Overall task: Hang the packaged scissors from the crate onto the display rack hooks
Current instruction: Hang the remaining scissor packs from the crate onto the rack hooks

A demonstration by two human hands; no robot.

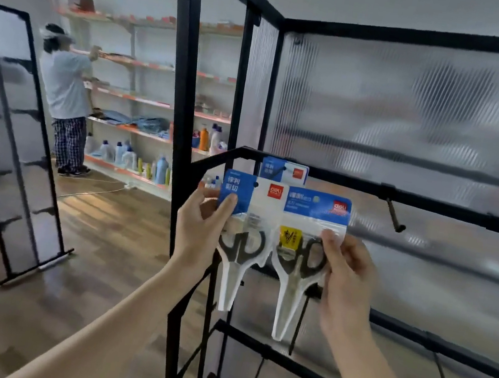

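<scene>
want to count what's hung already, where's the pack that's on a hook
In the head view, the hung pack sits on the rack's middle crossbar near its left corner, just behind and above the two packs held in the left hand and right hand.

Head view. The left hand (199, 226) pinches one scissors pack (244, 220) by its blue header; the right hand (347, 276) grips a second pack (304, 249) at 3 o'clock of the first. A third pack (283, 170) hangs on the display rack (435, 202) at 12 o'clock; a bare hook (395, 217) projects at 2 o'clock.
</scene>
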